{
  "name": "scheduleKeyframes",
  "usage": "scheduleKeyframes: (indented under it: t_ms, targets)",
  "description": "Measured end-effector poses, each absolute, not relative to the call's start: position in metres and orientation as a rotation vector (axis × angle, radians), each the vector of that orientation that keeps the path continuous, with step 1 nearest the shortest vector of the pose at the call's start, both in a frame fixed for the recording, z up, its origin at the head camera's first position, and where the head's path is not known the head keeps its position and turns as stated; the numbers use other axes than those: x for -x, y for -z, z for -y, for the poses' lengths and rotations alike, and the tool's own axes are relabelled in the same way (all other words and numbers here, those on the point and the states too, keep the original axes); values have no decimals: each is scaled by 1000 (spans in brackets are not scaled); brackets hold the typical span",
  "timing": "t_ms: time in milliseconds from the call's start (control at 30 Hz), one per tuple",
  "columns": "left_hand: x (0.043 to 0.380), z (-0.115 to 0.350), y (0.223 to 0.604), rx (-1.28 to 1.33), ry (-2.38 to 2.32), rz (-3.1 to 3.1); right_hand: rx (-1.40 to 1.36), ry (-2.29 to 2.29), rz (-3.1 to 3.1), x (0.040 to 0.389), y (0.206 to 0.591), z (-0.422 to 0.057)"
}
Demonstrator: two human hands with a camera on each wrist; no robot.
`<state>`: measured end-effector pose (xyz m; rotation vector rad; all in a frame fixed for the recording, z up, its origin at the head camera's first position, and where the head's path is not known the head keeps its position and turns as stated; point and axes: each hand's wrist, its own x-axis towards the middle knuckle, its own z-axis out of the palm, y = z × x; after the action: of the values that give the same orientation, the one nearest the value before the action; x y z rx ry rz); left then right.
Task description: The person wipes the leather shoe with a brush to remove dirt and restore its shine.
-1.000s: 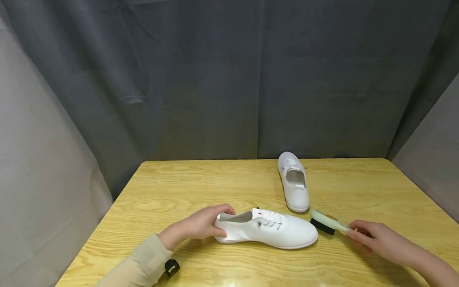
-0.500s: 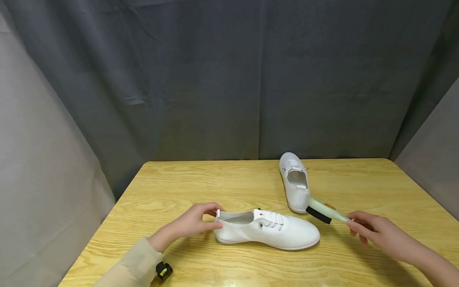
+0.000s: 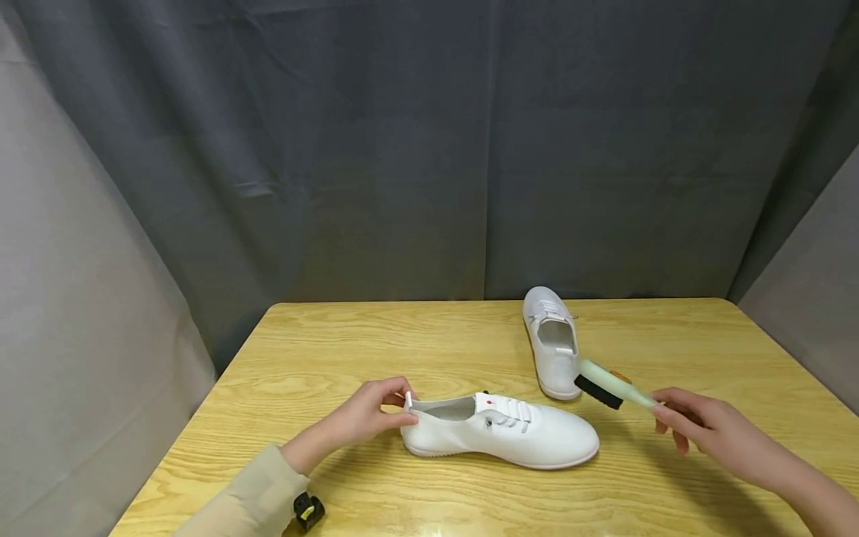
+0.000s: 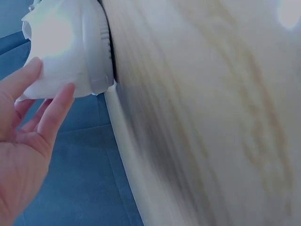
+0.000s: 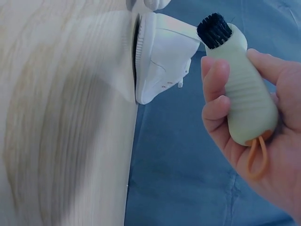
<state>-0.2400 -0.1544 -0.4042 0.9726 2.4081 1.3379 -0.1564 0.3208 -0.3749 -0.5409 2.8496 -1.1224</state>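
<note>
A white lace-up shoe [image 3: 530, 436] stands upright on the table, its toe to the right. My left hand [image 3: 365, 410] pinches its heel, thumb on the near side; the left wrist view shows fingertips [image 4: 62, 101] against the white heel. In my right hand [image 3: 714, 436] is a shoe brush [image 3: 607, 382] with a pale green handle and black bristles, held above the table. The right wrist view shows fingers curled around the brush handle [image 5: 247, 94], which ends in an orange loop [image 5: 257, 160]. Behind the brush head stands the second white shoe [image 3: 555, 365], toe away from me.
The wooden table [image 3: 376, 343] carries both shoes. A dark grey curtain [image 3: 376, 149] hangs behind its far edge, with pale cloth [image 3: 87, 298] at the left side. A small black device [image 3: 309, 511] sits at the left sleeve.
The brush has risen from beside the near shoe's toe to near the far shoe's heel. My left hand has shifted slightly left, to the back of the near shoe's heel.
</note>
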Motion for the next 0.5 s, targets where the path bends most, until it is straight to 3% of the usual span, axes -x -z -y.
scheduleKeyframes:
  t_ms: [500]
  targets:
    - [247,117,403,-988,-1438,-2537,458,1158,-2984,156,367,-330]
